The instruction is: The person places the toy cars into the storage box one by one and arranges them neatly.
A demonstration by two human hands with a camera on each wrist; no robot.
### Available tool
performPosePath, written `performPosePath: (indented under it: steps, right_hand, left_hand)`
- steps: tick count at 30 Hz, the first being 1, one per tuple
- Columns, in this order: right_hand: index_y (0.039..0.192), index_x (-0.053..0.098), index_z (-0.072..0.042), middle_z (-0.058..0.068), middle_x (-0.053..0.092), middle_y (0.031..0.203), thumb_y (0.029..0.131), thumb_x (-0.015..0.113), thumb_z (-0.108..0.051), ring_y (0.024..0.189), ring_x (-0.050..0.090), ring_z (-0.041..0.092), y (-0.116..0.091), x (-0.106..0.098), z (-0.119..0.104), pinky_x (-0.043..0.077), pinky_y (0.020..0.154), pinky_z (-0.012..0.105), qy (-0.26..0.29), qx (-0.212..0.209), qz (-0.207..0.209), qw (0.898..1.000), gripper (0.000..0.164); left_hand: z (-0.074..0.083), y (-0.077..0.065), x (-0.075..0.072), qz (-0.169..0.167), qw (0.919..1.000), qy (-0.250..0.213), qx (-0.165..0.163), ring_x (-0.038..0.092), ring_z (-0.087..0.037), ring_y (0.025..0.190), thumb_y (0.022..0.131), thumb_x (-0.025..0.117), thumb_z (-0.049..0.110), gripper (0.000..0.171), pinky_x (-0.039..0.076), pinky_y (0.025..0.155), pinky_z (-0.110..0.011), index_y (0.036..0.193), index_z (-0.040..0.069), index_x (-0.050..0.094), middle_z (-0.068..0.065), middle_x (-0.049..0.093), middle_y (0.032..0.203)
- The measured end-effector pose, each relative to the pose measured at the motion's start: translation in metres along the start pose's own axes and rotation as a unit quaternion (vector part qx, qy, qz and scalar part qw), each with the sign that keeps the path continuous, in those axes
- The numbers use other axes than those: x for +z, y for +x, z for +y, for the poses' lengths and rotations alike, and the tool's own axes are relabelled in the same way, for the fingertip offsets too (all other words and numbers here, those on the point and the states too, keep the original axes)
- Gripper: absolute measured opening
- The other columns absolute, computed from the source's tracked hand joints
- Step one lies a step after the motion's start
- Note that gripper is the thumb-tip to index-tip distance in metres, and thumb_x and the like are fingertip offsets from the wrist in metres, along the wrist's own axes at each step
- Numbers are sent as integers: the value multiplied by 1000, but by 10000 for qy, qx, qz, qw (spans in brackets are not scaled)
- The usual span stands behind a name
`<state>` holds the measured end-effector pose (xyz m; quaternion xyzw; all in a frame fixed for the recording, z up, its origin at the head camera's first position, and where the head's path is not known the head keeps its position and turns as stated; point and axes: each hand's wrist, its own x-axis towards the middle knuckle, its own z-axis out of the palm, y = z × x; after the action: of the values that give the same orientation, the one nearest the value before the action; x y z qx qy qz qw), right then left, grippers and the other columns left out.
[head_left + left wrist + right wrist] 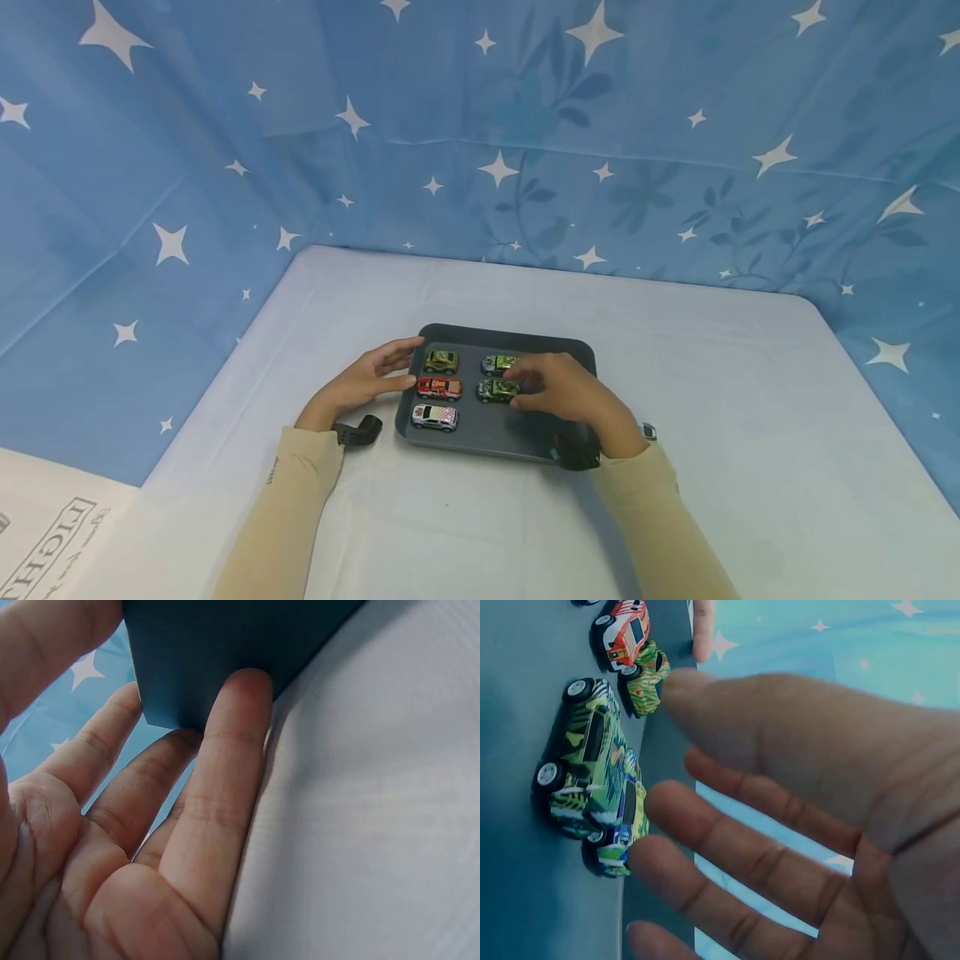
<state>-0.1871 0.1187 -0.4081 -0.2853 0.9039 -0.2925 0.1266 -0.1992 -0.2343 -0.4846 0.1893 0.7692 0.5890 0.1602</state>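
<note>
A dark grey tray [480, 442] holds several toy cars in two columns. In its left column are a green car [441, 361], a red car [439, 388] and a white car [435, 417]. To their right sit a blue-green car [493, 363] and a camouflage car [495, 391]. My left hand [367, 379] rests its extended fingers against the tray's left side; the left wrist view shows fingertips at the tray wall [202, 667]. Over the tray, my right hand [566, 390] has thumb and fingers spread apart, fingertips close beside the blue-green car [626, 825], with nothing held.
Right of the tray, another small car [648, 431] lies on the white tablecloth [750, 433], partly hidden by the right wrist. A blue curtain with stars [450, 125] hangs behind the table. Printed light-coloured material [60, 533] shows at the lower left.
</note>
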Motion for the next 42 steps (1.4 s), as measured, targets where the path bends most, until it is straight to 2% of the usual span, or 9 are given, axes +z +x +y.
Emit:
performPosePath:
  steps: [3, 10, 20, 26, 36, 42]
  right_hand:
    - [126, 78, 0, 14, 76, 127, 96, 84, -11, 104, 72, 27, -5, -1, 4, 61, 92, 46, 69, -275, 19, 9996, 33]
    - [126, 77, 2, 14, 75, 124, 95, 85, -10, 101, 71, 25, -15, -5, 10, 62, 91, 47, 293, -545, 73, 9981, 34]
    - [128, 75, 2, 13, 76, 122, 98, 80, -9, 104, 70, 24, -30, -8, 20, 61, 92, 50, 741, -596, 150, 9954, 32]
    - [130, 75, 2, 15, 76, 124, 99, 79, -8, 104, 69, 22, -39, -8, 28, 61, 91, 45, 934, -660, 313, 9929, 32]
    - [128, 75, 3, 17, 76, 124, 101, 77, -8, 105, 72, 21, -53, -12, 35, 60, 93, 53, 1040, -662, 526, 9910, 29]
    - [125, 76, 3, 15, 77, 121, 100, 77, -5, 101, 71, 16, -59, -13, 41, 61, 90, 41, 994, -755, 744, 9894, 27]
  left_hand:
    - [0, 0, 0, -7, 10000, 9, -1, 33, -54, 155, 105, 74, 20, 77, 26, 127, -67, 167, -1, 35, -26, 32, 173]
    - [1, 1, 1, 18, 10000, 51, -21, 33, -54, 155, 105, 73, 18, 75, 25, 127, -67, 168, 0, 35, -25, 31, 173]
    - [0, 2, 1, 53, 10000, 53, -37, 34, -54, 155, 105, 74, 15, 75, 25, 127, -67, 167, -1, 36, -26, 33, 172]
    - [1, 0, 1, 44, 10000, 86, -24, 35, -54, 155, 105, 74, 16, 75, 25, 127, -67, 167, -1, 35, -26, 33, 172]
    - [2, 0, 1, 28, 10000, 54, -16, 34, -54, 155, 105, 74, 18, 76, 25, 127, -68, 167, -2, 35, -26, 32, 173]
    - [2, 0, 2, 22, 10000, 32, -41, 34, -54, 155, 105, 73, 16, 75, 26, 127, -67, 167, -2, 35, -27, 32, 172]
